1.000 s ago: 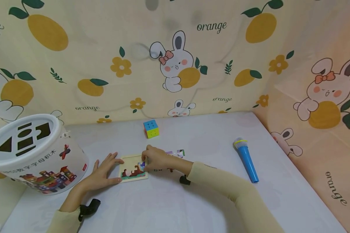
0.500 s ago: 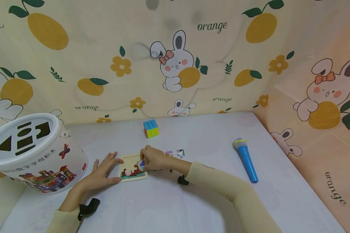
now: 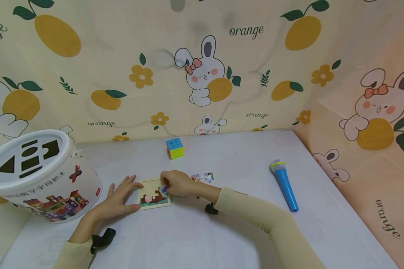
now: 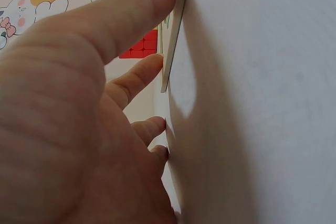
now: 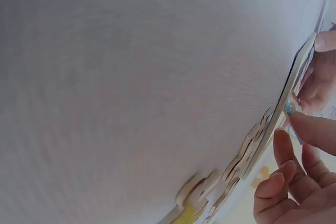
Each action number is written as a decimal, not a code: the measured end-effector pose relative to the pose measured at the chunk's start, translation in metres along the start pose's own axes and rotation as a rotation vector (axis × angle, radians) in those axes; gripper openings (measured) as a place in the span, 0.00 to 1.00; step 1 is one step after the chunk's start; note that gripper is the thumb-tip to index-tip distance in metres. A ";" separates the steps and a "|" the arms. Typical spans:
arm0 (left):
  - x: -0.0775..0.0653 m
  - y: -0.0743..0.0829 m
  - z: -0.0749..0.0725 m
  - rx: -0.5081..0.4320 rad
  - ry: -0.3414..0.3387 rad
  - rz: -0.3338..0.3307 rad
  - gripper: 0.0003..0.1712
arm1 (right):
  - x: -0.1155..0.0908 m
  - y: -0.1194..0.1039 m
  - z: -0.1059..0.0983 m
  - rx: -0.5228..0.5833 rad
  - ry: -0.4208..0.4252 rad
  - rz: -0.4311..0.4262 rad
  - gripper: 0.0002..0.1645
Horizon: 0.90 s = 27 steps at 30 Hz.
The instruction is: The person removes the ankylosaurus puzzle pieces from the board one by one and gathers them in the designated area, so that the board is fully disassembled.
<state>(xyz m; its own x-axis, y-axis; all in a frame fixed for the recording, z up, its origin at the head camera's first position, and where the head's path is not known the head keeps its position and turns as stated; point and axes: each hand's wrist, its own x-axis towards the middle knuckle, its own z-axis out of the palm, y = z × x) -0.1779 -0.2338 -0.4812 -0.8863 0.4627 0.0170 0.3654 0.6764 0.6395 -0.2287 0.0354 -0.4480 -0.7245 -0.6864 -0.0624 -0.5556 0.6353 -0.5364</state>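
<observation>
A small wooden jigsaw puzzle board (image 3: pixel 149 185) lies on the white table, with brown, white and green pieces fitted along its lower part. My left hand (image 3: pixel 119 203) spreads its fingers; the thumb and forefinger touch the board's left edge. Over the board's right side, my right hand (image 3: pixel 177 183) pinches a small colourful puzzle piece (image 5: pixel 291 106), mostly covered by the fingers in the head view. Several loose puzzle pieces (image 3: pixel 208 177) lie right of the board, partly hidden behind the right hand and wrist.
A white bucket (image 3: pixel 84 186) with a shape-cutout lid stands at the left. Behind the board sits a puzzle cube (image 3: pixel 175 148). A blue toy microphone (image 3: pixel 286 186) lies to the right. Printed cloth walls (image 3: pixel 256 97) border the table (image 3: pixel 188 243) behind and at the right.
My right hand has shifted slightly left over the board, its fingers turning a little at the puzzle piece. The left hand keeps its place on the board's edge.
</observation>
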 end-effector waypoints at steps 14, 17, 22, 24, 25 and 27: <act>0.000 0.001 -0.001 -0.005 -0.004 0.000 0.33 | -0.004 -0.002 -0.004 0.061 0.018 -0.002 0.10; 0.000 0.001 -0.001 -0.001 -0.001 0.002 0.33 | -0.005 -0.004 -0.005 0.075 0.015 0.005 0.09; -0.001 0.000 -0.001 -0.004 0.001 0.005 0.33 | -0.007 -0.001 -0.006 0.112 0.024 -0.013 0.10; -0.001 0.000 -0.001 -0.001 0.000 0.004 0.33 | -0.009 0.003 -0.009 0.138 0.039 -0.034 0.11; -0.001 0.000 -0.001 0.000 0.000 0.003 0.33 | -0.011 0.006 -0.011 0.155 0.045 -0.042 0.11; 0.000 0.000 -0.001 0.002 0.000 0.003 0.33 | -0.014 0.012 -0.015 0.185 0.057 -0.056 0.12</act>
<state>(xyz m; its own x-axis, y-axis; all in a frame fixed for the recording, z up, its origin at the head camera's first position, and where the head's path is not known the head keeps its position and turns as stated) -0.1776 -0.2341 -0.4804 -0.8850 0.4652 0.0190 0.3688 0.6757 0.6382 -0.2313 0.0585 -0.4406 -0.7196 -0.6942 0.0169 -0.5149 0.5171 -0.6837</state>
